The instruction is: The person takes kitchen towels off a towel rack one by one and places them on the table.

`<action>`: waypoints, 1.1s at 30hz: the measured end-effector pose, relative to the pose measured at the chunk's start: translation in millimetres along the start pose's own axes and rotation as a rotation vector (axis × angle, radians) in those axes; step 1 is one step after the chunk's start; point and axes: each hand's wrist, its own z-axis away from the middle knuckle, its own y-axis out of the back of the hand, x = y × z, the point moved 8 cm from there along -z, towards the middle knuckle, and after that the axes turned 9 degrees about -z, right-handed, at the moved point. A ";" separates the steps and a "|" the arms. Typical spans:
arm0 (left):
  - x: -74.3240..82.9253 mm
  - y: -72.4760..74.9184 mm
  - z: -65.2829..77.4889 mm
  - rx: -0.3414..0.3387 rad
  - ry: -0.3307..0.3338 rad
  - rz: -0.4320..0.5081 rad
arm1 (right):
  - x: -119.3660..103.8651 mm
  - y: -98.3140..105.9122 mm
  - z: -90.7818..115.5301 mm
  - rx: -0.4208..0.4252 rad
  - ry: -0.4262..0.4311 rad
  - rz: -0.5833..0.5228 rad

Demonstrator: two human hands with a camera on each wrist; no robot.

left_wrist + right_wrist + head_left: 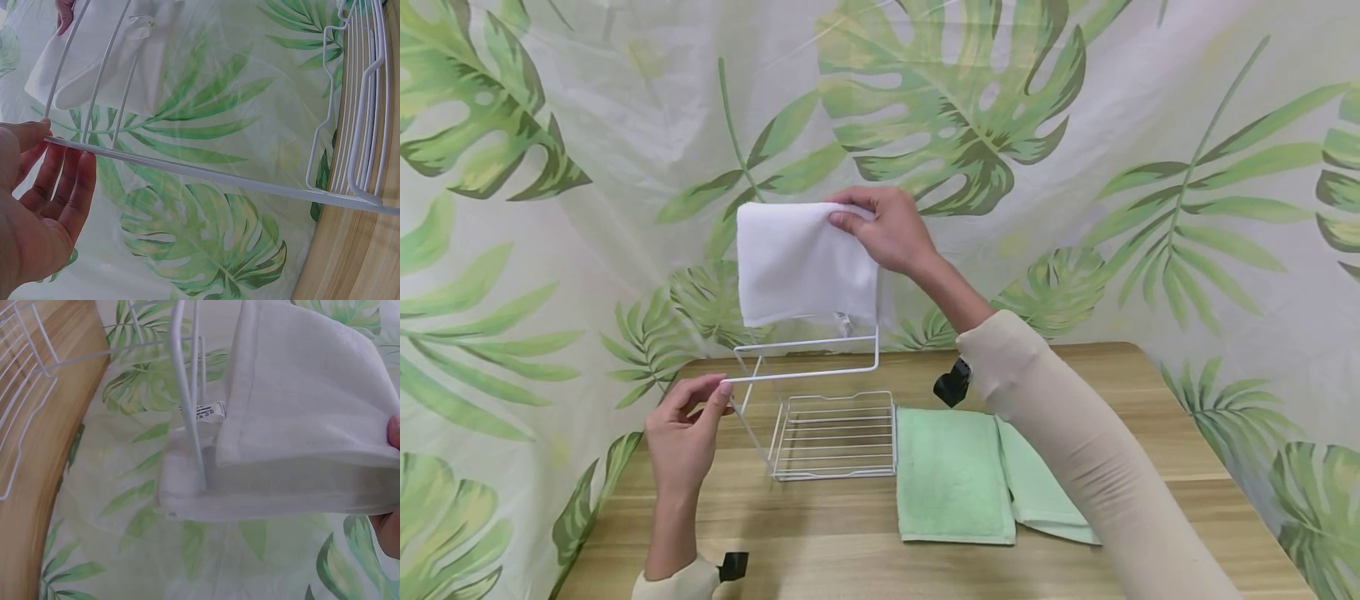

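Observation:
My right hand pinches the top edge of a white folded towel, thumb in front. The towel is held up at the rear upper part of a white wire rack. In the right wrist view a rack bar runs down between the layers of the towel, and a printed label sticks out beside it. With thumb and fingers, my left hand pinches the front left corner of the rack's upper frame. The left wrist view shows the thumb of the left hand over the rack's side bar.
The rack's lower shelf stands on the wooden table. To its right lies a folded green towel, with a second green towel beside it, partly behind my right sleeve. A leaf-patterned cloth hangs behind the table.

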 end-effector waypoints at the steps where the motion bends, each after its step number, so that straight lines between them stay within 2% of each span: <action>1: 0.2 0.4 -0.1 0.000 -0.002 -0.002 | -1.9 1.2 -0.5 0.005 0.002 -0.008; 9: 1.8 2.7 -0.5 -0.001 -0.011 -0.019 | -14.8 16.2 -3.4 0.016 -0.046 -0.048; 18: 2.5 4.7 -1.4 0.003 -0.014 0.000 | -23.9 43.1 0.6 0.021 -0.067 -0.010; 29: 3.9 2.2 0.6 0.012 0.001 0.024 | -11.5 95.7 31.3 0.131 -0.079 -0.047; 33: 2.4 0.9 1.0 0.020 0.008 0.048 | -5.5 118.0 45.3 0.163 -0.093 -0.026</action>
